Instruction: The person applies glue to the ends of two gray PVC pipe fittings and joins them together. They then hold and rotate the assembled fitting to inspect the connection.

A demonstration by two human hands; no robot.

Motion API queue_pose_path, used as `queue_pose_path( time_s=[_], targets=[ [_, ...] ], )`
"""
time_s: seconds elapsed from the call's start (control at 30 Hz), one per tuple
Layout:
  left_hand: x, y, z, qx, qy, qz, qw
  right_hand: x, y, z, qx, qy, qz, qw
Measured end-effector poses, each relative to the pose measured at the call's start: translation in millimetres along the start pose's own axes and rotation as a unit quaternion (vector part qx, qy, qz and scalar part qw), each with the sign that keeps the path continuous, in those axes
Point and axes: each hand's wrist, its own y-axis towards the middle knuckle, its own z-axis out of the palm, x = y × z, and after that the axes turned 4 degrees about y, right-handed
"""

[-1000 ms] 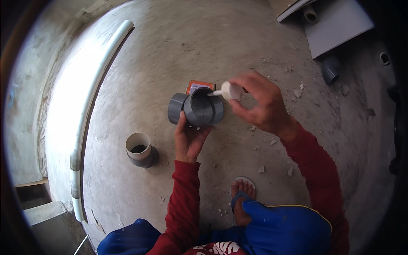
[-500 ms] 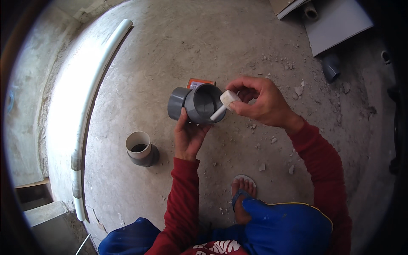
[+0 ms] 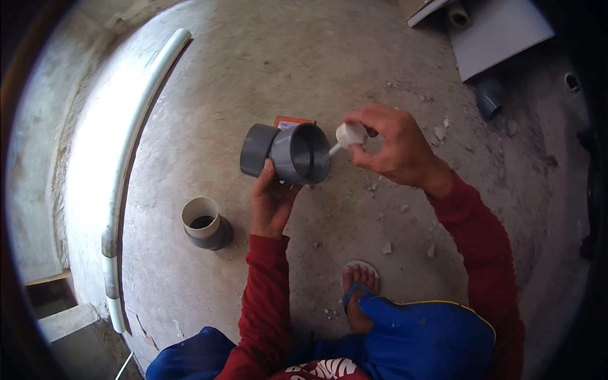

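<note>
My left hand (image 3: 273, 201) grips a grey plastic pipe fitting (image 3: 258, 152) from below, its thumb on the near side. The fitting's wide round mouth faces right. In my right hand (image 3: 396, 144) a white cap with a short white applicator stick (image 3: 350, 134) is pinched between thumb and fingers. The stick points down and left, its tip at the right rim of the mouth; whether it touches the inner wall I cannot tell. Behind the fitting shows part of an orange container or box (image 3: 292, 121), mostly hidden.
A beige pipe piece in a grey fitting (image 3: 209, 225) stands upright on the floor at left. Beyond it lies a long white pipe (image 3: 140, 120). Rubble bits (image 3: 440, 133) scatter to the right. A white board (image 3: 497, 41) and a grey elbow (image 3: 487, 98) lie at far right.
The applicator has drawn back from inside the fitting's mouth toward its right rim, and the cap has turned. My left hand and the fitting have shifted slightly left, the fitting turning a little.
</note>
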Motion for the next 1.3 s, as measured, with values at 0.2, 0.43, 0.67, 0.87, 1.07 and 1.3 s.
queue_pose_path(
  time_s=[0.2, 0.43, 0.67, 0.87, 1.07, 1.3],
  targets=[
    [-21, -8, -29, 0.019, -0.009, 0.026, 0.999, -37, -41, 5, -0.120, 0.050, 0.117, 0.985],
    [-30, 18, -38, 0.056, -0.067, 0.065, 0.994, -97, -68, 89, -0.191, 0.104, 0.236, 0.947],
    [-28, 48, -20, 0.100, -0.048, 0.054, 0.992, -102, -52, 132, -0.213, 0.140, 0.198, 0.947],
    [-23, 56, -15, 0.084, -0.045, 0.035, 0.995, -105, -41, 149, -0.160, 0.136, 0.196, 0.958],
    [-23, 58, -15, 0.080, -0.033, 0.029, 0.996, -114, -38, 154, -0.133, 0.129, 0.159, 0.970],
    [-23, 58, -17, 0.071, -0.013, 0.037, 0.997, -118, -39, 147, -0.128, 0.176, 0.186, 0.958]
  ],
)
